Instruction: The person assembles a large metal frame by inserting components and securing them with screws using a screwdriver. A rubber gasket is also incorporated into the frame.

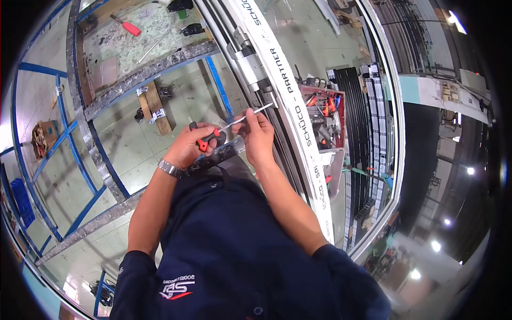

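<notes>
Two dark sleeves [136, 266] lie nearest you, and past them your hands work close together but apart. Your left hand [188, 145], with the watch [170, 168] at its wrist, is closed around the red-and-black handle [202, 142] of a hand tool; your right hand [259, 140] pinches the thin shaft [234, 124] near its far part. The step in hand looks like steadying and lining up that shaft, its pale end angled toward the lettered frame [290, 88]; you cannot tell from here whether it touches anything. Moving it well calls, I judge, for a light pinch and a handle kept in line with the shaft. Just past the tip is a metal cylinder [249, 66] along the frame. Farther off sit a red toolbox [343, 122] and, on the bench, a red-handled tool [130, 28].
</notes>
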### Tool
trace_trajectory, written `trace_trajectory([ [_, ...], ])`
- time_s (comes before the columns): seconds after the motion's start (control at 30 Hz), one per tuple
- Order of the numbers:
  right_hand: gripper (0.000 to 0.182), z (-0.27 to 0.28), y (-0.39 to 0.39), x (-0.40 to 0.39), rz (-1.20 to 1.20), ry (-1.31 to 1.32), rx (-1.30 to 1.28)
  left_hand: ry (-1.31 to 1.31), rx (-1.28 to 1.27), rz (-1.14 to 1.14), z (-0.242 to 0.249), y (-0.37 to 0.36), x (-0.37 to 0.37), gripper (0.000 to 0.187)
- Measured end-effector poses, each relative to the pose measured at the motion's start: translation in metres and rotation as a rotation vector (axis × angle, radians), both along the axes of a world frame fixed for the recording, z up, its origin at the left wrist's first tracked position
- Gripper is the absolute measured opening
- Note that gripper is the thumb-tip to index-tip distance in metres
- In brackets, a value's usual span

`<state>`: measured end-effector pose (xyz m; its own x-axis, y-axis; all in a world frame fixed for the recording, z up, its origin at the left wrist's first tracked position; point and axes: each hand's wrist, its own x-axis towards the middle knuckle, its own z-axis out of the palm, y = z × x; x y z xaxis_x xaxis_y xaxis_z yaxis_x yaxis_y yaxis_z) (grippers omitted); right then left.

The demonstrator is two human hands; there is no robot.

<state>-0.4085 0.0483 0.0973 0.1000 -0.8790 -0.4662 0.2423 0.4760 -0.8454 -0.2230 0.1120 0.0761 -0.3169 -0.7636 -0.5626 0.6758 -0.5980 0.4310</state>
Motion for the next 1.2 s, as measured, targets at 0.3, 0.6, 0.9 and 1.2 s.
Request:
trace_trajectory([
  [0.3, 0.029, 0.004, -0.012, -0.004, 0.027, 0.022, 0.037, -1.444, -0.958, -0.065, 0.026, 0.000, 0.007, 0.047],
  [0.6, 0.025, 0.002, -0.008, 0.003, -0.029, -0.007, -0.018, 0.080, -0.047, -0.071, 0.002, 0.019, 0.037, 0.051],
  [0.9, 0.025, 0.005, -0.008, 0.006, -0.060, -0.097, -0.009, -1.446, -1.008, 0.128, 0.012, 0.009, 0.031, 0.034],
  [1.2, 0.023, 0.001, -0.006, 0.012, -0.141, -0.137, -0.027, 0.200, 0.115, -0.134, -0.004, 0.013, 0.037, 0.050],
])
